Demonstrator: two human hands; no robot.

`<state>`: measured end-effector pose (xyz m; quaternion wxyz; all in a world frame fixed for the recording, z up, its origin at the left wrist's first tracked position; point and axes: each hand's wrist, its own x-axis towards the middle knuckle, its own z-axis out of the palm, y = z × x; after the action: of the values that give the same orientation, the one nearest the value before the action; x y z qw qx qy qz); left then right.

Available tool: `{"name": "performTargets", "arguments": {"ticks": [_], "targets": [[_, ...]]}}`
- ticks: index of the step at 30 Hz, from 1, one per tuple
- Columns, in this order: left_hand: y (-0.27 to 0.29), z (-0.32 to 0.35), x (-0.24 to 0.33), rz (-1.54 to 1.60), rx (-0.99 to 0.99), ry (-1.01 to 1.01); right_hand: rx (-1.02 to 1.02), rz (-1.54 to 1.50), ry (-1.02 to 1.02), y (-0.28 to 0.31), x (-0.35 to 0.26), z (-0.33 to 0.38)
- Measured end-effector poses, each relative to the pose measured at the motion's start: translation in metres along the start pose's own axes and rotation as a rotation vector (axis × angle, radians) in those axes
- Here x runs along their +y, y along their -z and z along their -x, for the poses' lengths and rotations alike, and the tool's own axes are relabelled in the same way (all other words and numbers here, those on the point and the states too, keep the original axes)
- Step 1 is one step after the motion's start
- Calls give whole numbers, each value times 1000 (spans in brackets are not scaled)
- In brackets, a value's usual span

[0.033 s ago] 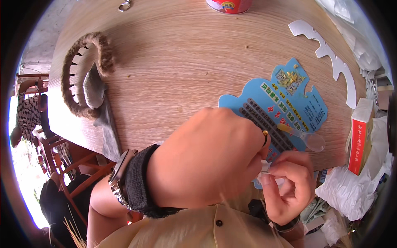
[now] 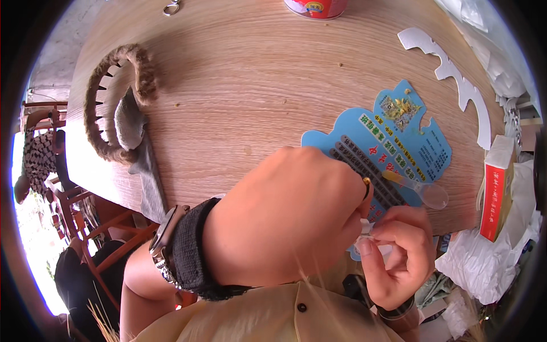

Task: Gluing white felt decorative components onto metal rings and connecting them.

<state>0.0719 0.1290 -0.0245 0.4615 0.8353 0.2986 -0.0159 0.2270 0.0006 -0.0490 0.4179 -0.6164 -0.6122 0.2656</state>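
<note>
Low over the near right of the wooden table (image 2: 245, 131), my two hands meet at a small white piece (image 2: 365, 229). My left hand (image 2: 279, 219) is closed, its back facing up and most of its fingers hidden; a ring, a watch and a black cuff are on it and its wrist. Thumb and bent fingers of my right hand (image 2: 399, 251) pinch the white piece from the right. Beyond my hands lies a blue printed card (image 2: 356, 128) with a scalloped edge. On it rests a small clear spoon (image 2: 434, 195), yellowish along its handle, and a crumbly yellow-green patch (image 2: 401, 109).
At left lie a fluffy brown toothed headband (image 2: 91, 108) and grey cloth (image 2: 149, 182). A red tub (image 2: 316, 8) and metal ring (image 2: 171, 8) sit far off. Rightward are a notched white strip (image 2: 462, 85), a red-and-white box (image 2: 494, 199) and white plastic bags (image 2: 476, 265).
</note>
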Motion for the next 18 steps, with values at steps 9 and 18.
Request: {"name": "performTargets", "arguments": {"ticks": [9, 18], "targets": [[-2, -4, 0, -47, 72, 14, -43, 22, 11, -4, -4, -4], [6, -8, -2, -14, 35, 45, 10, -51, -74, -8, 1, -6]]}}
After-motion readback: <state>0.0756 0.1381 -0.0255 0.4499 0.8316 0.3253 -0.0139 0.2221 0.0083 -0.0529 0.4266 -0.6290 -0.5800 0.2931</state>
